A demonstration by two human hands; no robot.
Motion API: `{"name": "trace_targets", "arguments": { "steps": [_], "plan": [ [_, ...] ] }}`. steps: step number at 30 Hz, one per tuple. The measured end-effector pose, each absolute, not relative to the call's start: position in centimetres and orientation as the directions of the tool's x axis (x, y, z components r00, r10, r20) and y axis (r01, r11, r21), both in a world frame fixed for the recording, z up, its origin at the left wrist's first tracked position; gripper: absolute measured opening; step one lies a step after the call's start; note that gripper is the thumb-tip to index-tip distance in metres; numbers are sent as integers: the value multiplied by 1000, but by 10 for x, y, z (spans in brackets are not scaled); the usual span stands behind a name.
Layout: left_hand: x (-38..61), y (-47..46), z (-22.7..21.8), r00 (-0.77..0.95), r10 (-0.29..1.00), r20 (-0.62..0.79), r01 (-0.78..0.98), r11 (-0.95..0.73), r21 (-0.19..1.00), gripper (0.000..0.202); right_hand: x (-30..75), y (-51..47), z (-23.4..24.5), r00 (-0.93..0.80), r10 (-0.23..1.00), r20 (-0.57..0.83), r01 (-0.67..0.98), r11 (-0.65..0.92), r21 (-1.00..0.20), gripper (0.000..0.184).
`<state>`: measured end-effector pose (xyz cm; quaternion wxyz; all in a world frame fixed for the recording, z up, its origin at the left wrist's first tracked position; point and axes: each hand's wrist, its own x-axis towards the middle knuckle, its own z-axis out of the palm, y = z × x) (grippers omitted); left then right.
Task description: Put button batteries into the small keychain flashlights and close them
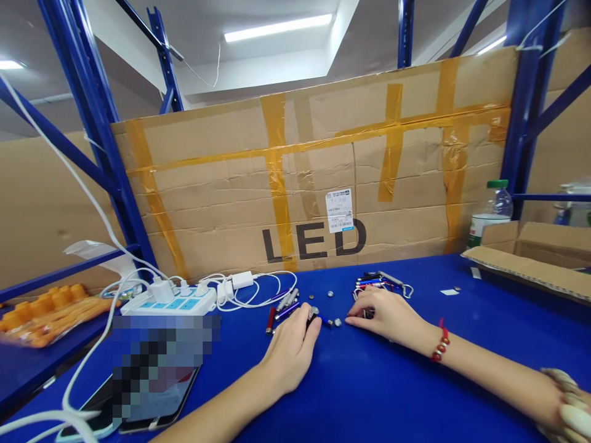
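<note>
My left hand (292,349) is closed around a small black tube (312,317) with a silver end, held upright between thumb and fingers. Just to its right lie a small blue tube (327,321) and a round silver cap (337,322). My right hand (392,317) reaches in from the right with bent fingers, thumb and index tips close together near that cap. Something dark shows beneath its fingers, too hidden to name. Behind the left hand are a red tube (270,321), a blue-purple tube (287,311) and silver tubes (289,299). Several coloured metal tubes with clips (376,282) lie behind the right hand.
A white power strip (170,301) with tangled white cables stands at the left, with phones (161,406) in front. An upright cardboard sheet (221,203) closes off the back of the blue table (369,394). An open carton (535,258) and bottle (492,212) stand right.
</note>
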<state>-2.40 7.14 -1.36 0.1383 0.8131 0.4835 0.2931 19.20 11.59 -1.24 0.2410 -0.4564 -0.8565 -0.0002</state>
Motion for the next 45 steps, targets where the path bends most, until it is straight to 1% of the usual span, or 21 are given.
{"name": "trace_targets", "arguments": {
  "steps": [2,5,9,12,15,18,21,24,26,28,31,35,38,41,43,45],
  "plan": [
    [-25,69,-11,349,874,338,696,-483,531,31,192,118,-16,-475,776,414,766,597,-241,19],
    [-25,68,-10,366,861,354,682,-506,527,30,190,119,-20,-465,800,379,768,577,-278,20],
    [-21,68,-12,384,847,369,669,-530,521,28,187,116,-21,-463,806,369,776,570,-270,23],
    [-18,66,-13,404,826,392,646,-561,517,25,185,113,-19,-452,811,372,771,564,-294,21],
    [-18,65,-14,440,794,418,647,-604,466,22,184,112,-18,-440,821,364,764,555,-329,20],
    [-18,64,-14,461,774,434,674,-624,396,22,185,114,-19,-480,796,369,746,591,-306,23],
    [-19,64,-15,461,771,440,706,-619,345,23,185,114,-20,-519,737,433,714,652,-256,28],
    [-18,65,-17,450,774,446,731,-606,314,23,185,111,-20,-478,657,582,660,706,-255,28],
    [-19,66,-19,443,772,456,745,-600,291,23,182,107,-19,-437,572,694,598,761,-251,24],
    [-19,67,-19,451,767,456,758,-599,258,24,177,102,-20,-435,475,765,523,825,-215,17],
    [-21,65,-18,490,762,423,771,-605,198,24,169,93,-22,-501,369,783,423,893,-150,13],
    [-22,64,-17,511,766,390,775,-607,175,22,162,85,-22,-544,310,779,367,924,-111,15],
    [-22,64,-18,512,759,402,770,-613,176,24,163,86,-21,-488,313,815,409,907,-103,15],
    [-22,64,-19,516,747,419,764,-623,171,27,165,90,-20,-455,338,824,439,890,-123,11],
    [-22,64,-19,515,747,420,760,-625,178,27,165,92,-21,-468,379,798,434,886,-166,9],
    [-23,64,-19,512,752,415,758,-623,192,26,165,93,-22,-472,443,762,434,869,-237,12]
  ]
}}
